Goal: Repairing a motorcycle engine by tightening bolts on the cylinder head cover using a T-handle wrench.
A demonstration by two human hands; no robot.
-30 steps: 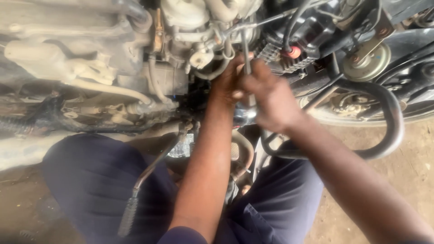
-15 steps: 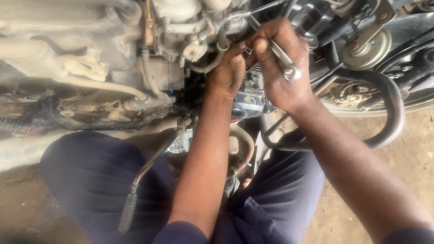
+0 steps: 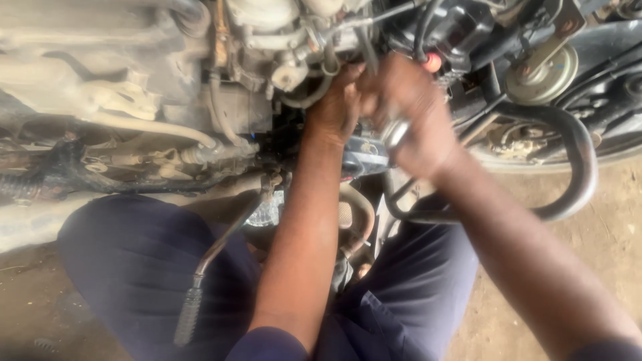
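Head view: both hands up close together on the motorbike engine point(image 3: 200, 87). Right hand point(image 3: 408, 120) wraps a metal wrench point(image 3: 394, 130), left hand point(image 3: 338, 107) braces beside it, grip hidden. Looks mid-turn on a bolt; next needs a steady pull.

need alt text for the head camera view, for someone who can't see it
Seen from above, a person's left hand and right hand meet on a grimy motorcycle engine, the right hand gripping a metal wrench. Dark blue trousers fill the lower frame, with a kick-start lever over one knee and a curved black crash bar to the right.
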